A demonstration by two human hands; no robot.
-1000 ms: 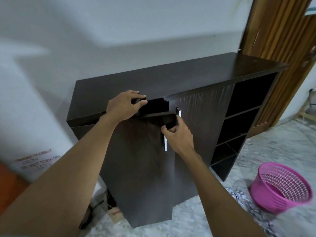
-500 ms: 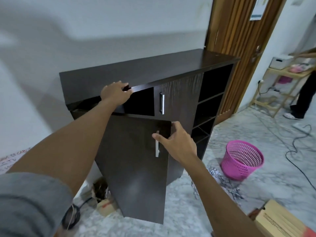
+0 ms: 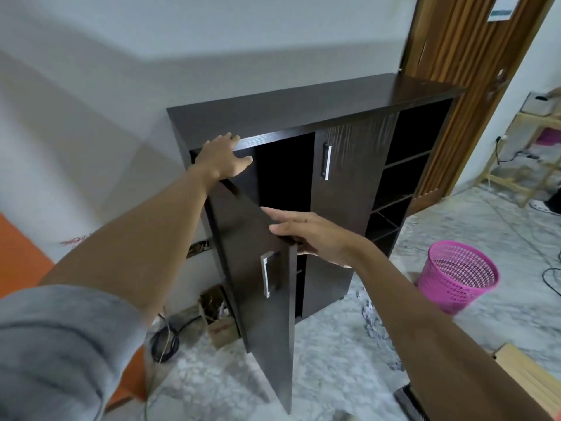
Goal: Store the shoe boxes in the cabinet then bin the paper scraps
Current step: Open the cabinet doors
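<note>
In the centre of the frame I see the dark brown cabinet (image 3: 318, 101) standing against a pale wall. Its left door (image 3: 258, 268) is swung wide towards the camera, tilted across the lower middle, and it screens the lower part of the opening behind it. My left hand (image 3: 223, 158) lies flat and unclenched on the cabinet's top front edge, gripping nothing. My right hand (image 3: 315, 238) rests loose on the door's top corner, fingers spread, thumb tucked behind the free edge; I cannot tell whether it really grasps. The silver door handle (image 3: 266, 275) sits untouched just below that hand.

The cabinet's right door (image 3: 352, 171) is closed, and to its right are open shelves (image 3: 403, 183), dark and hard to read. At the right of the frame a pink mesh basket (image 3: 458, 278) stands on the floor, and paper scraps (image 3: 372, 317) lie scattered between it and the cabinet. A tan box (image 3: 528, 378) pokes in at the lower right corner. At the cabinet's lower left, a small open carton (image 3: 218, 317) and a coiled black cable (image 3: 165, 341) sit by the wall.

The floor is grey-white marble tile (image 3: 334, 375). A slatted wooden door (image 3: 461, 56) fills the upper right, with a light wooden rack (image 3: 534, 153) at the far right edge.
</note>
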